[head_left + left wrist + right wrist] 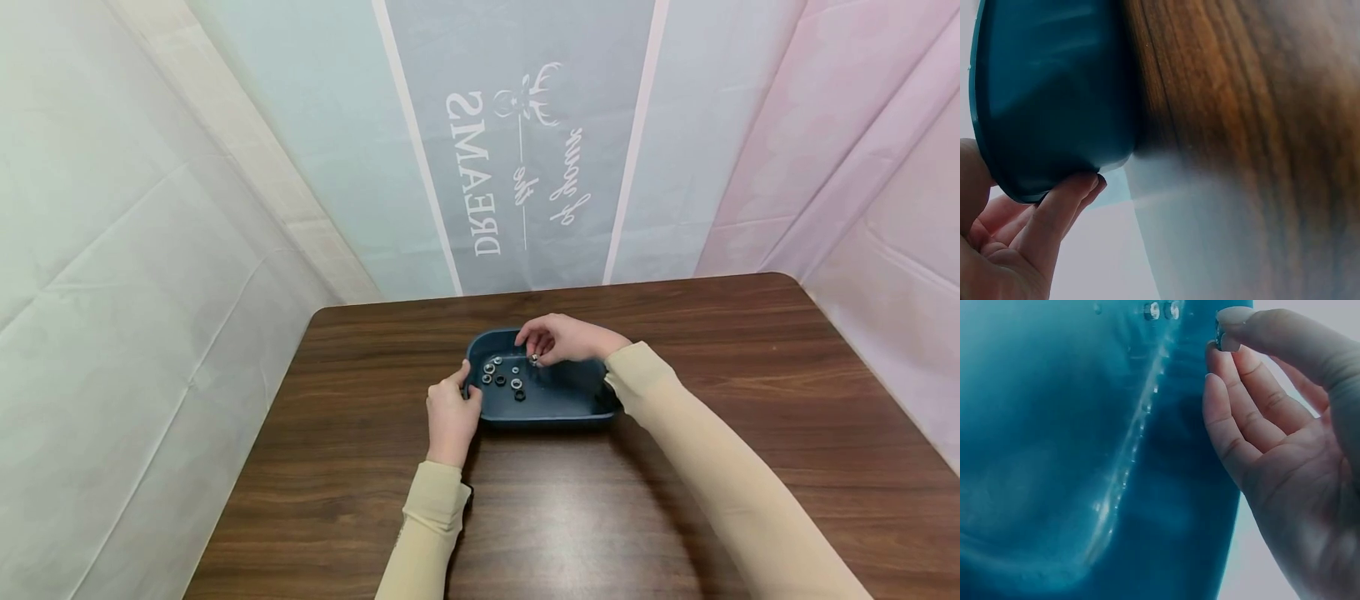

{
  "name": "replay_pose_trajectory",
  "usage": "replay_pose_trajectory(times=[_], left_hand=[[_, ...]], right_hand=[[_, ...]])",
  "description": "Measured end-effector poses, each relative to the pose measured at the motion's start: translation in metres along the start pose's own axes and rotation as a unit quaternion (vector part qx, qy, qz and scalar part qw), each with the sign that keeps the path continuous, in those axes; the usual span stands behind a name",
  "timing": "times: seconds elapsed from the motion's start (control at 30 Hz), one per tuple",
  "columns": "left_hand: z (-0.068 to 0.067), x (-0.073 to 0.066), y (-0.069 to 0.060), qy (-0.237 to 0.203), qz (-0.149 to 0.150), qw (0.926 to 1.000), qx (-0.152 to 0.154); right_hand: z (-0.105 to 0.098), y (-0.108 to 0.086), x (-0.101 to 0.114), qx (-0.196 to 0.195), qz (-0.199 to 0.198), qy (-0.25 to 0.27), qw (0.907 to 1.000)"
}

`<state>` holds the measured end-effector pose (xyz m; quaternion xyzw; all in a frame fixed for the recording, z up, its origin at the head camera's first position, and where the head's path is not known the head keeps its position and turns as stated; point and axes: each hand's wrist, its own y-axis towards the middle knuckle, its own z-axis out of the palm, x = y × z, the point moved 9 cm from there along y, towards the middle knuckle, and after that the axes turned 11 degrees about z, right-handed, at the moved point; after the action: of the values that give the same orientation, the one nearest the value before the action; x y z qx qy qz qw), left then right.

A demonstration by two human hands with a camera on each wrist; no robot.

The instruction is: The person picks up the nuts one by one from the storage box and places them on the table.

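A dark blue tray (555, 417) stands on the table, with several silver and black nuts in its left part, among them a silver nut (516, 384) and a black nut (520, 396). The left hand (452, 417) grips the tray's left end; in the left wrist view that hand (1029, 244) has its fingers round the outside of the tray wall (1054, 94). Over the tray, the right hand (566, 340) pinches a small metal nut (534, 359). In the right wrist view this hand (1285, 431) holds the nut (1218, 332) between thumb and index finger.
The brown wooden table (555, 517) extends around the tray. Behind it hangs a pale curtain (540, 167) with white lettering, and light fabric (150, 292) hangs at the left side.
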<state>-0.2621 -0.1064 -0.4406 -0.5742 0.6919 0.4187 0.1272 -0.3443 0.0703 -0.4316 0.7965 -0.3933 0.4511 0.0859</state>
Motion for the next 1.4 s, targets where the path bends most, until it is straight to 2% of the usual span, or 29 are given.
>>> replay_pose_trajectory(times=[0.53,0.77,1.4], left_hand=[[-0.001,-0.001,-0.001,0.008,0.003,0.9999,-0.008],[-0.002,-0.002,-0.001,0.007,0.008,0.9999,-0.01],[-0.002,-0.002,-0.001,0.01,0.007,0.9999,-0.008]], right_hand=[[-0.019,-0.013,0.014,-0.028,0.0,-0.01,0.9996],[-0.03,-0.024,0.023,-0.048,-0.021,-0.019,0.9984],[-0.042,-0.042,0.007,-0.076,0.001,0.003,0.9971]])
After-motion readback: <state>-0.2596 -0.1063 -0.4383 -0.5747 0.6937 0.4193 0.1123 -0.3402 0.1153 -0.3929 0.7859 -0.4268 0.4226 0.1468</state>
